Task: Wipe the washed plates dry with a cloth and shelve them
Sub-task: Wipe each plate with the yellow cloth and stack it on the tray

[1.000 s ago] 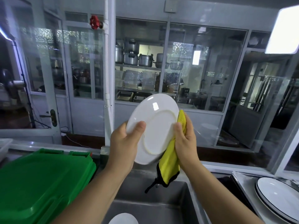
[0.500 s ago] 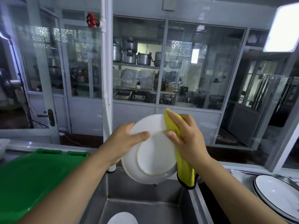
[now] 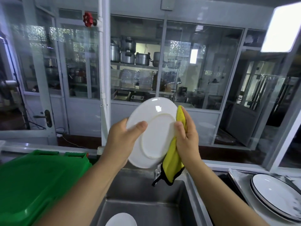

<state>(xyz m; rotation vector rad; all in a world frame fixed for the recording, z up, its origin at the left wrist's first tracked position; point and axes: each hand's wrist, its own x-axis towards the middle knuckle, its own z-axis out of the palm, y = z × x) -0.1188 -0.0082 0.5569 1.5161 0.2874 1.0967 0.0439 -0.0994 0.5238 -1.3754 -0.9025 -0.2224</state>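
Note:
A white plate [image 3: 154, 128] is held up on edge above the sink, its underside facing me. My left hand [image 3: 120, 141] grips its left rim, thumb across the back. My right hand [image 3: 187, 137] grips a yellow cloth [image 3: 172, 162] with a black edge and presses it on the plate's right rim; the cloth hangs down below the hand. Another white plate [image 3: 121, 220] lies in the sink at the bottom edge of the view. Black-rimmed white plates [image 3: 276, 198] are stacked at the right.
The steel sink [image 3: 141, 191] is right below my hands. A green plastic lid [image 3: 32, 185] covers the counter at the left. A steel tray [image 3: 237, 176] holds the stacked plates at the right. Glass partitions and a white pipe [image 3: 104, 79] stand behind the sink.
The plate has risen and tilted back up after dipping lower. My right hand with the cloth has slid from the plate's top down along its right rim.

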